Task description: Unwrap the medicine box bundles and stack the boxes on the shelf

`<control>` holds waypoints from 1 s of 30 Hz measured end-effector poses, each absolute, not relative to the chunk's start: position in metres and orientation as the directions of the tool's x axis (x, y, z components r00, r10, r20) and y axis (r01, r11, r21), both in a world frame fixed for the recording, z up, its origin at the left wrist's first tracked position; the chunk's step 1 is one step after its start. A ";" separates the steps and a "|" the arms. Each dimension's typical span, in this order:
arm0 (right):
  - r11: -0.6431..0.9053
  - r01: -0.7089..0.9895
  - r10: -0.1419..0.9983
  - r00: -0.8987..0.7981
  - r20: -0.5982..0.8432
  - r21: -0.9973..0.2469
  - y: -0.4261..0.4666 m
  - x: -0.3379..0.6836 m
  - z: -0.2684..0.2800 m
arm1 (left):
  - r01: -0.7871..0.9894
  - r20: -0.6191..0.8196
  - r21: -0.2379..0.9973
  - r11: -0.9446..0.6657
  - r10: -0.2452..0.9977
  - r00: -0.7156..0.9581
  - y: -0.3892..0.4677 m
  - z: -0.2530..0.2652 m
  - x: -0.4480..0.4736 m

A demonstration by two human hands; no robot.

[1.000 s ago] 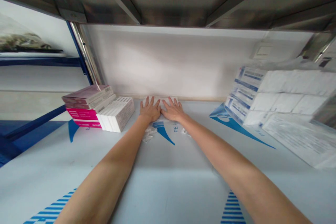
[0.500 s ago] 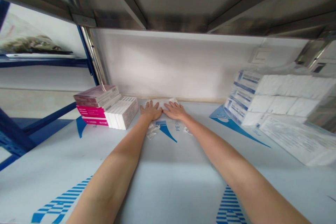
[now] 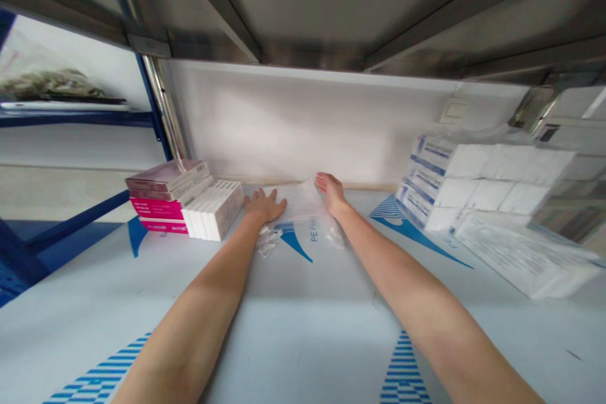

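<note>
A thin clear plastic bag (image 3: 299, 197) lies spread over the film-covered shelf board (image 3: 293, 315) by the back wall, with crumpled ends toward me. My left hand (image 3: 265, 205) rests palm down on the bag's left edge, fingers spread. At its right edge my right hand (image 3: 332, 192) is tipped on its side, fingers stretched out and close together. Whether the right fingertips touch the plastic I cannot tell. Left of my left hand stands a row of white boxes (image 3: 215, 209), with pink and maroon boxes (image 3: 163, 207) stacked beside it.
On the right, white boxes with blue print (image 3: 487, 180) are stacked in clear wrap, and a wrapped white pack (image 3: 521, 252) lies in front. A metal shelf (image 3: 307, 6) hangs low overhead. The white wall (image 3: 293, 120) closes off the back; a blue rack frame (image 3: 19, 252) stands left.
My right hand has lifted from palm down and turned onto its side, moving right. The left hand has slid slightly left. More of the plastic bag between them now shows.
</note>
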State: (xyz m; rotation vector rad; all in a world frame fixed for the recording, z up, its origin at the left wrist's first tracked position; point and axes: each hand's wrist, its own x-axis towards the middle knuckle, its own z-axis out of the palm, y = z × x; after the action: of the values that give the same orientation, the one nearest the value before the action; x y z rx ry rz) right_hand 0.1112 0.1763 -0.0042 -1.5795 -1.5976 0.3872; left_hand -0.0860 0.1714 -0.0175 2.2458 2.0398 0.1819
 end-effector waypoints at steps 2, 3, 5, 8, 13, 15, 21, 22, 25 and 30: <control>0.154 0.638 0.927 0.170 0.333 -0.755 0.174 0.124 0.005 | 0.983 0.026 0.155 -0.101 0.995 0.098 0.172 -0.016 -0.086; 0.147 0.631 0.933 0.168 0.320 -0.762 0.172 0.129 0.007 | 0.983 0.031 0.155 -0.103 0.995 0.099 0.172 -0.016 -0.086; 0.135 0.640 0.948 0.138 0.285 -0.757 0.164 0.136 0.009 | 0.982 0.049 0.154 -0.107 0.994 0.101 0.171 -0.014 -0.085; 0.158 0.678 0.965 0.047 0.257 -0.718 0.147 0.136 0.003 | 0.980 0.100 0.147 -0.131 0.988 0.117 0.169 -0.012 -0.084; 0.229 0.732 0.956 -0.045 0.290 -0.642 0.116 0.125 -0.012 | 0.968 0.171 0.129 -0.216 0.966 0.193 0.164 -0.012 -0.084; 0.232 0.745 0.952 -0.040 0.304 -0.626 0.109 0.123 -0.015 | 0.960 0.175 0.124 -0.250 0.958 0.227 0.162 -0.011 -0.085; 0.226 0.756 0.949 -0.028 0.315 -0.615 0.096 0.129 -0.018 | 0.952 0.130 0.123 -0.280 0.956 0.264 0.162 -0.010 -0.083; 0.226 0.755 0.947 -0.022 0.321 -0.615 0.096 0.131 -0.019 | 0.956 0.115 0.125 -0.267 0.961 0.253 0.163 -0.010 -0.082; 0.215 0.751 0.944 0.005 0.331 -0.625 0.097 0.135 -0.020 | 0.967 0.070 0.131 -0.220 0.975 0.212 0.163 -0.010 -0.081; 0.207 0.724 0.945 0.026 0.326 -0.658 0.096 0.137 -0.022 | 0.961 0.021 0.143 -0.235 0.972 0.235 0.163 -0.006 -0.083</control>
State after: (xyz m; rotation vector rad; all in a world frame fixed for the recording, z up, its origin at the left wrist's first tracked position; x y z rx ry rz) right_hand 0.1365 0.0963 -0.0221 -1.5685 -1.7477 0.3795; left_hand -0.0833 0.1632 -0.0057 2.3880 1.8772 0.1596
